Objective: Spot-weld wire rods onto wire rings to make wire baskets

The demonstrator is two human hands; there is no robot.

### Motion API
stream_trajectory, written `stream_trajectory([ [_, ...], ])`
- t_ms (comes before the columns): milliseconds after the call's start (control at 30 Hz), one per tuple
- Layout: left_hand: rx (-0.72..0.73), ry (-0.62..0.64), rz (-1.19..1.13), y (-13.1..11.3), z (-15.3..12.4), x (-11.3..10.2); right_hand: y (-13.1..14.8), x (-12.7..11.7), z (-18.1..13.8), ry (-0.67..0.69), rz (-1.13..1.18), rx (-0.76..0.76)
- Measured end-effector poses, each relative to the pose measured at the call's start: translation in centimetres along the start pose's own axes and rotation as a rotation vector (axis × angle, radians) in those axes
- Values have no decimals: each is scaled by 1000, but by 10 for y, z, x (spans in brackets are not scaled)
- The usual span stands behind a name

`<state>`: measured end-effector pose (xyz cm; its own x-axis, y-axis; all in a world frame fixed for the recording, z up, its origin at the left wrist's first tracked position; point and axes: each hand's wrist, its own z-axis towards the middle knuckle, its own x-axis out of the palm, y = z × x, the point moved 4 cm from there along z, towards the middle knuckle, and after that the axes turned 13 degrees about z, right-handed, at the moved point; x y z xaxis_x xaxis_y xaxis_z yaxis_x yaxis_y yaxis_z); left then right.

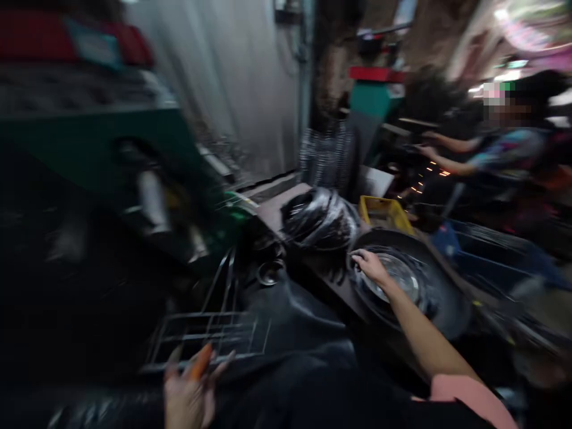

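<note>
My left hand (190, 393) is low in front of me, beside a thin wire rack (210, 336). Its fingers are spread, and an orange piece (201, 361), perhaps a finger cover, shows among them. My right hand (370, 265) reaches to the left side of a wide dark basin (451, 310). Its fingers are closed by the rim of a round shiny dish-like piece (400, 277) inside; whatever they pinch is too blurred to name. A dark sheet (290, 316) covers my lap. Near its far end sits a small round metal piece (270, 273).
A green machine (89, 143) stands close on the left. Beyond the basin are a dark plastic-wrapped bundle (322, 217), a yellow crate (386, 214) and a blue crate (500, 250). At right, another person (513, 149) works at a second machine (373, 107), with sparks flying.
</note>
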<state>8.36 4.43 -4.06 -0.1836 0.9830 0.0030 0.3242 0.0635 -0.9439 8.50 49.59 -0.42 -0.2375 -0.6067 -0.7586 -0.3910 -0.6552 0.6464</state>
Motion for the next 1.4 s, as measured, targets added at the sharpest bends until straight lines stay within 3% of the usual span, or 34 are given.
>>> stream_trajectory([
  [100,15,-122,-214,-10,-11,-8,90,56,11,205,410,-217],
  [200,76,-166,-274,-22,-11,-10,172,120,6,457,588,-322],
  [267,91,-167,-289,-22,-11,-12,213,157,2,565,645,-319],
  [367,64,-166,-307,-15,-10,-16,247,195,-1,675,736,-243],
  [500,35,-157,-337,-13,-4,-21,262,217,-3,743,917,-182],
  [700,-45,-148,-363,-14,9,-20,262,239,7,715,1119,-106],
  [933,-136,-157,-378,-10,23,-24,266,255,13,747,1198,-84],
  [1400,-138,-140,-424,-6,50,-33,282,274,24,695,1310,-57],
])
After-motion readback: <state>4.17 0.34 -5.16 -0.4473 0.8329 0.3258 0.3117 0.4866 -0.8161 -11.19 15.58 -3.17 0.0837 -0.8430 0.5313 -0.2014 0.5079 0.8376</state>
